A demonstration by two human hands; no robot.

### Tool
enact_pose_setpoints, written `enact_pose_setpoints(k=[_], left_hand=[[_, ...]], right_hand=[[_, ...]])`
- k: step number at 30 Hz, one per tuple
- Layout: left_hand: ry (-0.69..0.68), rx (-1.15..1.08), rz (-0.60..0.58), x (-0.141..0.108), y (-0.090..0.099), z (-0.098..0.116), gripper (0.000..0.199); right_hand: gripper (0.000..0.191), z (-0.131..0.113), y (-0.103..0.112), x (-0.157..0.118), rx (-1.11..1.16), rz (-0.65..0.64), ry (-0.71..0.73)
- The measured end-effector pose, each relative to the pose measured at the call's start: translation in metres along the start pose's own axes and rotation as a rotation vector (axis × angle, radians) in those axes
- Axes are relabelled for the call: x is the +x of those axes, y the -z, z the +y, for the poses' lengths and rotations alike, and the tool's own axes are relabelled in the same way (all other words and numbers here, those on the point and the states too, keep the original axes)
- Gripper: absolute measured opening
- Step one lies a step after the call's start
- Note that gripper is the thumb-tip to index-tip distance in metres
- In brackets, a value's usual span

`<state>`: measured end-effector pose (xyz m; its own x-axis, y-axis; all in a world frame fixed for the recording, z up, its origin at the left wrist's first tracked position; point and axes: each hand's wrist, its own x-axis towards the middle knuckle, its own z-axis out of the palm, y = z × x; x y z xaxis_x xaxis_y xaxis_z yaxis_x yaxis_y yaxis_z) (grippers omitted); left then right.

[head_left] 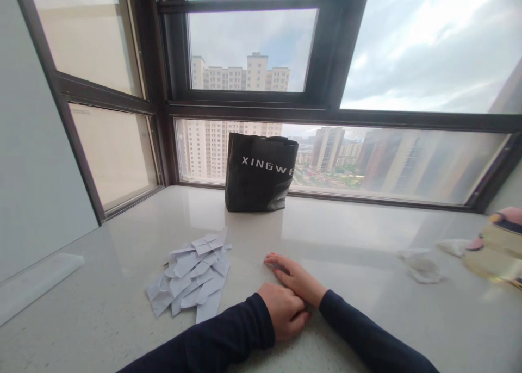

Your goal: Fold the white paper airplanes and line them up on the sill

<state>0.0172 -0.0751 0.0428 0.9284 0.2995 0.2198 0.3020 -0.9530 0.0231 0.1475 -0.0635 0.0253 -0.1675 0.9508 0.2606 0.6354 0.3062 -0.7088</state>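
My left hand (283, 311) rests on the pale countertop with its fingers curled in, and no object shows in it. It lies against my right hand (297, 279), covering part of it near the thumb side. The right hand lies low on the surface, fingers stretched out toward the left and holding nothing. To the left of both hands, apart from them, is a loose pile of torn white paper pieces (196, 275). Behind, an upright black bag (261, 185) with white lettering stands by the window.
A clear packet (422, 265) lies at the right, near a blurred yellow and pink item (499, 248) at the edge. A long whitish strip (38, 286) lies along the left side. Dark-framed windows (253, 112) close off the back of the pale countertop (346, 237).
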Motion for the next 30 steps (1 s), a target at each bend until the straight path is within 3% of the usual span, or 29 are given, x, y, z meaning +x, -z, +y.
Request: enact_pose_setpoints(k=[24,30], left_hand=[[0.024,0.002,0.043,0.002,-0.004,0.002,0.027],[0.124,0.005,0.016,0.002,0.02,-0.008,0.03]], right_hand=[[0.04,0.008,0.0,0.001,-0.025,-0.006,0.0],[0.039,0.011,-0.003,0.002,-0.091,0.002,0.01]])
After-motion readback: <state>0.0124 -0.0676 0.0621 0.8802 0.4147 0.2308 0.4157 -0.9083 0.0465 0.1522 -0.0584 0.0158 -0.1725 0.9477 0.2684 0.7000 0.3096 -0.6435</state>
